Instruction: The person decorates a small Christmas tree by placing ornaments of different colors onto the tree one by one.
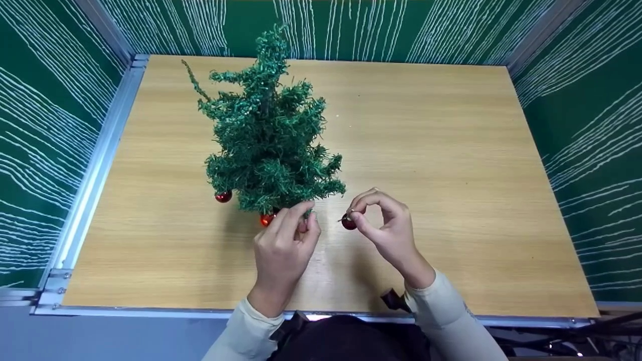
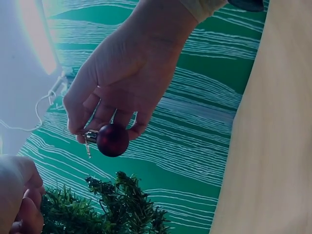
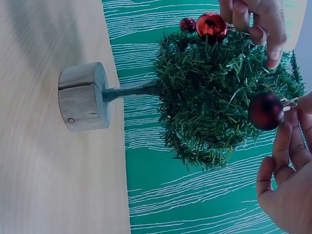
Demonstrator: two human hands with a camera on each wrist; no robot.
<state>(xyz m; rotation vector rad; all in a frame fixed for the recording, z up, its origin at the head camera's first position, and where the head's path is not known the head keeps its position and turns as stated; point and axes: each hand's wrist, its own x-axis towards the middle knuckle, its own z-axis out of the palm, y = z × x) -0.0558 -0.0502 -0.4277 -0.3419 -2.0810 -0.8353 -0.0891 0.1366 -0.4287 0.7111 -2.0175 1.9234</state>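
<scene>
A green artificial Christmas tree (image 1: 271, 145) stands upright on a wooden stump base (image 3: 83, 97). My right hand (image 1: 388, 228) pinches a dark red bauble (image 3: 266, 111) by its metal cap, with a short gold loop (image 2: 88, 148) hanging from it. This bauble is to the right of the tree's front branches, apart from them. At the lower front of the tree, my left hand (image 1: 283, 240) has its thumb and forefinger around a green branch tip (image 1: 308, 214); its other fingers are curled. A shiny red bauble (image 3: 211, 26) hangs close to the left hand, partly hidden by it in the head view.
Another red bauble (image 1: 223, 196) hangs at the tree's lower left. One thin branch (image 1: 194, 80) juts out at the upper left. Green walls with white streaks (image 1: 592, 130) enclose the wooden table (image 1: 441, 150), and a metal rail (image 1: 100, 165) runs along its left edge.
</scene>
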